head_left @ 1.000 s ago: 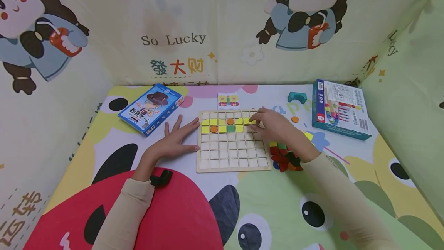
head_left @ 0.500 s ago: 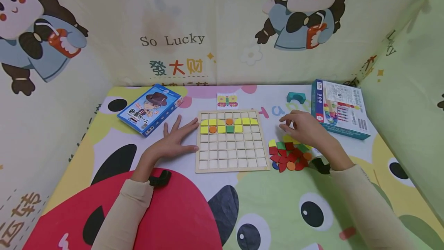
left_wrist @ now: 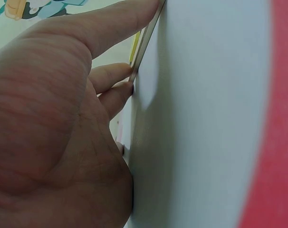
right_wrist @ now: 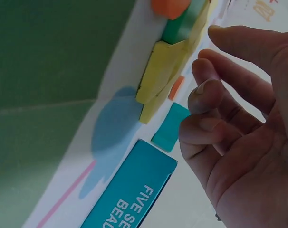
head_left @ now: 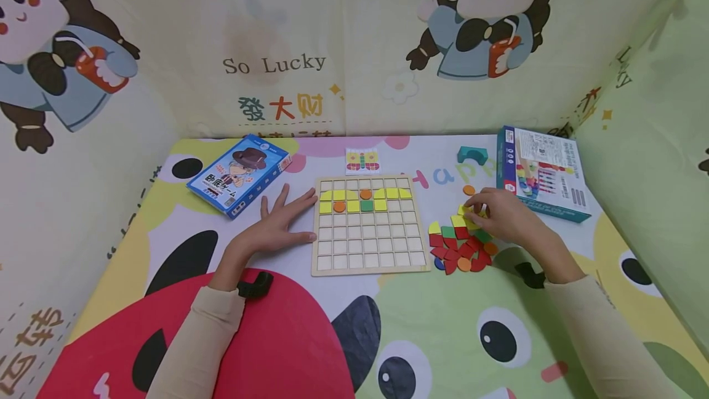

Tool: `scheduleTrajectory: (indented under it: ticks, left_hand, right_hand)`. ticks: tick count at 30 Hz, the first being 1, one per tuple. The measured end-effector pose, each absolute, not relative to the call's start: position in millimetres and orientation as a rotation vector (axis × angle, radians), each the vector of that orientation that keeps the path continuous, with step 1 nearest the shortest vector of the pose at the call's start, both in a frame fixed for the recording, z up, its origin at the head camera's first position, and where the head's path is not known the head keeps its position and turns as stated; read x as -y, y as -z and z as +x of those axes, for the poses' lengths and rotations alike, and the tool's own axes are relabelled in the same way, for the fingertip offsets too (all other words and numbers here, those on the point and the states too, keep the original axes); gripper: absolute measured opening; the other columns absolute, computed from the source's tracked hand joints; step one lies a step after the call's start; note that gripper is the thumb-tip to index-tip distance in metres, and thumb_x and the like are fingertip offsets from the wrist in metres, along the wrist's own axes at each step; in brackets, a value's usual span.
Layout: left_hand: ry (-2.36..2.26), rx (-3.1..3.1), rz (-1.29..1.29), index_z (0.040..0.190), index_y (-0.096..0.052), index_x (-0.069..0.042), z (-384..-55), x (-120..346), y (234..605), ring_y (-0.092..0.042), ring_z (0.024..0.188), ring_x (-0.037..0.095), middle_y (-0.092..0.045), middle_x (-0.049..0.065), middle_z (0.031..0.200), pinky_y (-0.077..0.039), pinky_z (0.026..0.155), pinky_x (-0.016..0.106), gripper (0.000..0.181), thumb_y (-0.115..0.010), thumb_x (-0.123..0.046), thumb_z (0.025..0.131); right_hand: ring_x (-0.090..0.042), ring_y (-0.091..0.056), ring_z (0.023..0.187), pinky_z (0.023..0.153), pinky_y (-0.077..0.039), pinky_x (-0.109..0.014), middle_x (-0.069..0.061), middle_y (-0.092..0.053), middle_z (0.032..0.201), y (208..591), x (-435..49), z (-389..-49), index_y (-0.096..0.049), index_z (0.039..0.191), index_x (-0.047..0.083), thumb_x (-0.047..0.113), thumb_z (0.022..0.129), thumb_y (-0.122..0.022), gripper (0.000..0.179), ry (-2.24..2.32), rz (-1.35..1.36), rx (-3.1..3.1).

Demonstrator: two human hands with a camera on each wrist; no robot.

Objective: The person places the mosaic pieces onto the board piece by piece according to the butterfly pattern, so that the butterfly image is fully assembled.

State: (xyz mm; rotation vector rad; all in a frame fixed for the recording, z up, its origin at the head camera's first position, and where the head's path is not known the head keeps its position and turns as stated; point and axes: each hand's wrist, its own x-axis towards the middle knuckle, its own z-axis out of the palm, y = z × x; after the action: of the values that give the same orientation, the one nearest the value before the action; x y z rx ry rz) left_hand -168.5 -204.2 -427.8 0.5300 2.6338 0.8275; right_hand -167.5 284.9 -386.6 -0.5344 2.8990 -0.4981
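A wooden grid board (head_left: 371, 261) lies mid-table, its second and third rows partly filled with yellow tiles (head_left: 353, 206), two orange discs and a green square. My left hand (head_left: 277, 226) rests flat with fingers spread, its fingertips and thumb at the board's left edge; the left wrist view shows this too. Over the top of a loose pile of red, green, yellow and orange pieces (head_left: 454, 251) hovers my right hand (head_left: 501, 217). Its thumb and forefinger are apart in the right wrist view, close by several yellow pieces (right_wrist: 160, 71), with nothing between them.
A butterfly pattern card (head_left: 362, 160) lies behind the board. A blue game box (head_left: 240, 174) is at back left. A teal-edged box (head_left: 545, 171) stands back right, beside a teal arch block (head_left: 472, 155) and a lone orange disc (head_left: 469, 190).
My right hand has left a yellow piece at the right end of the board's second row and moved right, then down to the loose pieces. The left hand stays in place.
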Motion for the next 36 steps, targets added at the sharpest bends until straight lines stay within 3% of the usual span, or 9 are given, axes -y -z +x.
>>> scheduleTrajectory:
  ticks: [12,19,36]
  left_hand:
    - [-0.830,-2.640,0.538,0.169,-0.029,-0.031,-170,205,431,0.020,0.166,0.040,-0.017,-0.003,0.181,0.024,0.120,0.077,0.092,-0.076,-0.049,0.092]
    - [-0.824,-2.633,0.543,0.169,-0.029,-0.031,-170,205,431,0.020,0.166,0.040,-0.016,-0.003,0.181,0.024,0.120,0.077,0.092,-0.076,-0.050,0.092]
    - [-0.824,-2.633,0.537,0.169,-0.029,-0.030,-169,205,428,0.019,0.166,0.041,-0.016,-0.002,0.181,0.024,0.120,0.078,0.093,-0.077,-0.048,0.092]
  right_hand:
    - [-0.018,-0.060,0.082,0.069,-0.051,-0.027,-0.006,-0.070,0.091,394,-279,-172,-0.078,0.120,0.003,0.019,0.097,-0.076,0.027,0.464,-0.534,-2.939]
    - [-0.021,-0.060,0.087,0.068,-0.051,-0.025,-0.008,-0.070,0.096,394,-280,-175,-0.076,0.123,0.003,0.021,0.097,-0.077,0.032,0.468,-0.439,-2.914]
    - [-0.020,-0.060,0.087,0.071,-0.052,-0.029,-0.008,-0.071,0.098,387,-260,-184,-0.077,0.120,0.004,0.025,0.096,-0.079,0.032,0.441,-0.506,-2.910]
